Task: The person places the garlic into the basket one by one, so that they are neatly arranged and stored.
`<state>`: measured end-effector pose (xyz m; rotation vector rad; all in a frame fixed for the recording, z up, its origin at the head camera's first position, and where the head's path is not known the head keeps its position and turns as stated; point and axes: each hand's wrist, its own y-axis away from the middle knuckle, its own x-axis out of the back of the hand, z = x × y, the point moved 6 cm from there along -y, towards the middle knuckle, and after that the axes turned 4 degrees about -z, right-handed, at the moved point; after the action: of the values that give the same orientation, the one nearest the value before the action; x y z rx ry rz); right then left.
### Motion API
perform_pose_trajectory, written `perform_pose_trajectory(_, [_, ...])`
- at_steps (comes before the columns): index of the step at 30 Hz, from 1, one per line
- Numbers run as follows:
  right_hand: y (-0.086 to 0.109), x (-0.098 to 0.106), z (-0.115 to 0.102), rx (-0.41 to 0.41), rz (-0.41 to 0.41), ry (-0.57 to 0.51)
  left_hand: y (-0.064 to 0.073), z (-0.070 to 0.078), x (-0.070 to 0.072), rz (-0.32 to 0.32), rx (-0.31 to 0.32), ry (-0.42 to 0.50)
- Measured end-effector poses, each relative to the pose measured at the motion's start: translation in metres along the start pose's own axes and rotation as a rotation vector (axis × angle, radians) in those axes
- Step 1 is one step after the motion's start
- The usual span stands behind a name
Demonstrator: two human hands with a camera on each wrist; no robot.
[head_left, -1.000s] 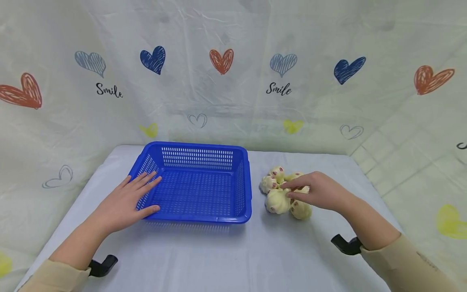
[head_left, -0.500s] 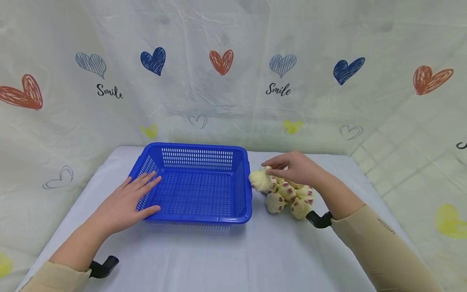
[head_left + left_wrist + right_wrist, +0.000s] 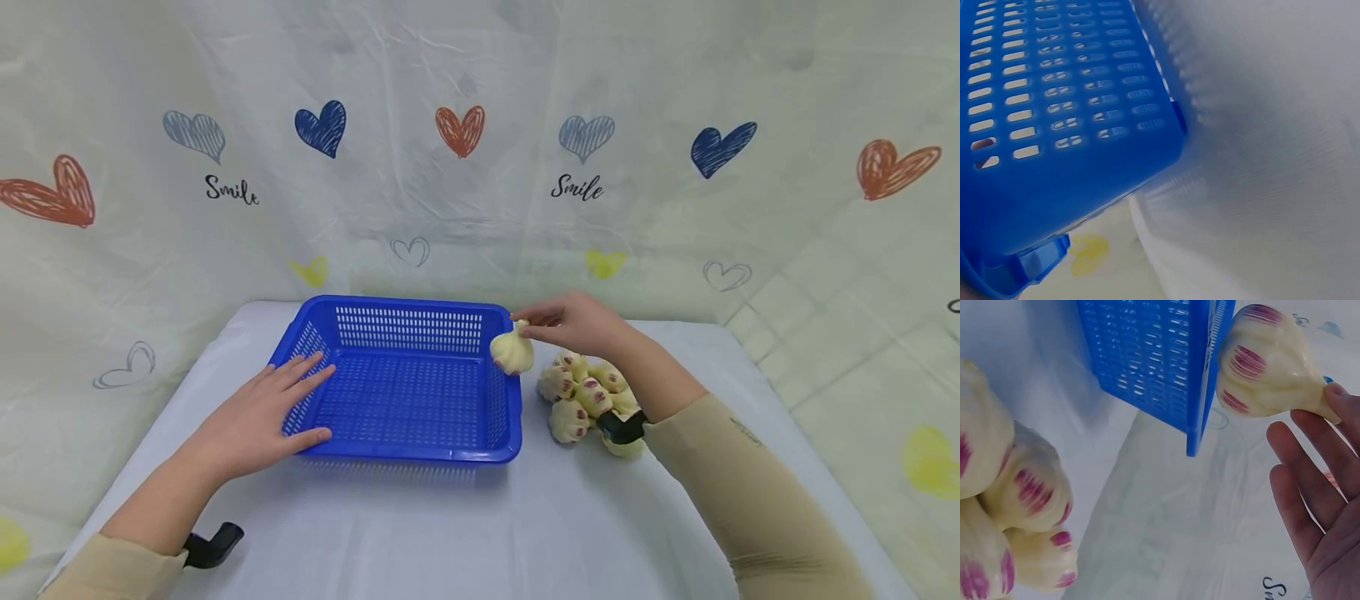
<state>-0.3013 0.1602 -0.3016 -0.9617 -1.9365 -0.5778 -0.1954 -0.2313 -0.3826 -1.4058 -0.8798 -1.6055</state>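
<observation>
Between thumb and fingers my right hand (image 3: 573,323) pinches a garlic bulb (image 3: 512,351) by its stem. That bulb, cream with purple patches, hangs at the right rim of the blue plastic basket (image 3: 420,457). In the right wrist view the garlic bulb (image 3: 1266,362) overlaps the top of the basket wall (image 3: 1141,356), its stem in the fingertips. My left hand (image 3: 258,412) lies spread, fingers straight, over the basket's left rim. The left wrist view shows the perforated basket side (image 3: 1072,169) from outside; the left hand is almost wholly hidden there.
A heap of several garlic bulbs (image 3: 568,421) lies right of the basket, partly behind the right wrist strap (image 3: 622,427). White cloth covers the table (image 3: 420,533). A curtain (image 3: 510,225) printed with hearts hangs behind it.
My right hand has picked a garlic bulb from the heap, lifted it and carried it left to the basket's right rim. The left hand and the basket have stayed in place.
</observation>
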Motion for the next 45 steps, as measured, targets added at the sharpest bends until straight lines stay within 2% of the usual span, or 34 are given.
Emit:
perform_pose_trajectory(8, [-0.025, -0.004, -0.012, 0.012, -0.017, 0.023, 0.002, -0.002, -0.002, -0.017, 0.0, -0.012])
perform_pose_trajectory(14, [-0.041, -0.009, -0.021, 0.041, -0.038, 0.028, -0.002, -0.003, -0.006, -0.012, -0.008, -0.04])
perform_pose_trajectory(25, [-0.067, -0.036, -0.023, 0.098, -0.071, 0.146, -0.002, -0.001, -0.005, -0.011, -0.007, -0.032])
perform_pose_trajectory(36, [-0.085, -0.064, -0.014, 0.083, -0.175, 0.263, -0.004, -0.002, -0.008, 0.003, -0.009, -0.025])
perform_pose_trajectory(45, [-0.094, -0.074, -0.014, 0.086, -0.206, 0.392, -0.003, -0.001, -0.006, 0.007, -0.004, -0.03])
